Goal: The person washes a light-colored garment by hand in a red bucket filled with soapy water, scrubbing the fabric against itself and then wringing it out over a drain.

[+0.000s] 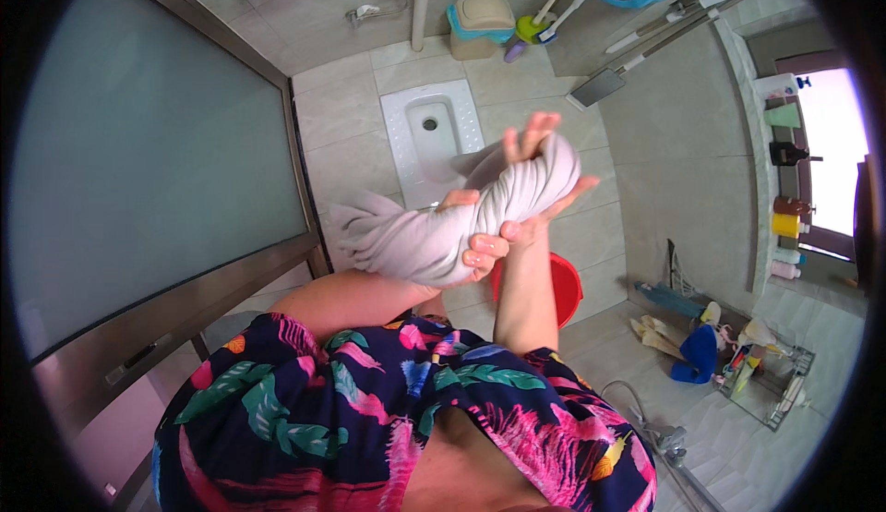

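A pale greyish-pink cloth (405,235), twisted into a thick roll, is held in front of my body. My left hand (484,252) is closed around its middle, with fingertips showing on both sides. At the upper right end, the cloth loops through my right hand (538,224), between its spread, partly blurred fingers. The loose, bunched end lies over my left forearm, and another part hangs behind the roll over a white squat toilet (391,128). Below my right hand, partly hidden by that forearm, stands a red bucket (567,290).
A frosted sliding door (152,152) is at left. Against the far wall are a lidded bin (481,17) and toilet brushes (561,6). Bottles (785,224) line the right ledge. A wire rack (779,401) and shower tap (668,439) are at lower right.
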A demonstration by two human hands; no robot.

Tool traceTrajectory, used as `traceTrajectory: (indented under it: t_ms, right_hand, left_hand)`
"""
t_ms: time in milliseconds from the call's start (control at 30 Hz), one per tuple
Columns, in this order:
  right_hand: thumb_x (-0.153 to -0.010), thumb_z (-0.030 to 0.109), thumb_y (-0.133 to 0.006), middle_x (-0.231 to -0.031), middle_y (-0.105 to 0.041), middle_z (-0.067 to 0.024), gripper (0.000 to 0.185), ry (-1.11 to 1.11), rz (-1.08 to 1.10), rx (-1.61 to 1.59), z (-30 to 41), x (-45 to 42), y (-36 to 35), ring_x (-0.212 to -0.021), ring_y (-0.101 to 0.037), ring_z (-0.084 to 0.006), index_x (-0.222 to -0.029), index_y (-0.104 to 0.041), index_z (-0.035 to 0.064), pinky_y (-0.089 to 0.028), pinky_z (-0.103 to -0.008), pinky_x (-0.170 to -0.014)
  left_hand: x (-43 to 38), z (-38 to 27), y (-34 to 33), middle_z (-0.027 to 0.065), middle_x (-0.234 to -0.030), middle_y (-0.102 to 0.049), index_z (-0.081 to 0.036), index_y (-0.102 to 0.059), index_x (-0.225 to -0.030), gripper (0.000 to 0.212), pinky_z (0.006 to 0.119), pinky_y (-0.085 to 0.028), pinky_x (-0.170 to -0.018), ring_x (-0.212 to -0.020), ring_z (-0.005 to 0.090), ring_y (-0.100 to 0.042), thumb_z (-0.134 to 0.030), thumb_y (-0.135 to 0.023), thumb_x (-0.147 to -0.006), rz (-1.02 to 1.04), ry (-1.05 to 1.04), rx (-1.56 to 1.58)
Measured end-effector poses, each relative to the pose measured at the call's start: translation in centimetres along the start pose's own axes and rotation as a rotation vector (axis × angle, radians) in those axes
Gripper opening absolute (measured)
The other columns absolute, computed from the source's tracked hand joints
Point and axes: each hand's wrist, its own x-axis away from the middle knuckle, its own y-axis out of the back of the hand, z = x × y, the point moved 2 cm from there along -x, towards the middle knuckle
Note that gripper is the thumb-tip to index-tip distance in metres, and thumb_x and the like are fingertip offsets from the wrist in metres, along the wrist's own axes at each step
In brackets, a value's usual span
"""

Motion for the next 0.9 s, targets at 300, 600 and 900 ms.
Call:
traceTrajectory:
  t_ms: [300,600,900]
  right_hand:
    - [-0.081,0.032,-0.065,-0.078,-0.044,0.0004,0.046,-0.263,-0.022,-0.069,5.4,-0.5,-2.1,-0.065,-0.045,-0.0103,-0.111,-0.044,0.0049,-0.041,-0.0292,-0.064]
    - [-0.083,0.025,-0.059,-0.07,-0.051,-0.006,0.024,-0.681,-0.355,0.682,5.8,-3.0,-2.1,-0.057,-0.05,-0.0157,-0.09,-0.05,0.0034,-0.047,-0.0324,-0.06]
    - [-0.081,0.019,-0.058,-0.065,-0.056,-0.0086,0.016,-1.013,-0.476,1.478,4.7,-2.9,0.6,-0.054,-0.054,-0.0181,-0.08,-0.057,0.0023,-0.047,-0.0322,-0.051]
  left_hand:
    - [-1.4,1.5,-5.5,0.0084,-0.094,-0.052,0.0,-0.042,-0.118,0.071,0.031,-0.047,-0.07,-0.081,0.0177,-0.053,-0.042,-0.078,-0.073,-0.244,0.026,-0.475]
    - [-3.9,0.8,-3.6,0.0105,-0.113,-0.053,0.008,-0.038,-0.128,0.082,0.03,-0.039,-0.092,-0.103,0.0164,-0.051,-0.024,-0.084,-0.068,-0.662,-0.351,-1.389]
    - [-4.1,-0.1,5.8,0.0237,-0.133,-0.045,0.003,-0.038,-0.131,0.084,0.038,-0.038,-0.102,-0.121,0.0333,-0.048,-0.04,-0.077,-0.069,-1.017,-0.464,-1.938]
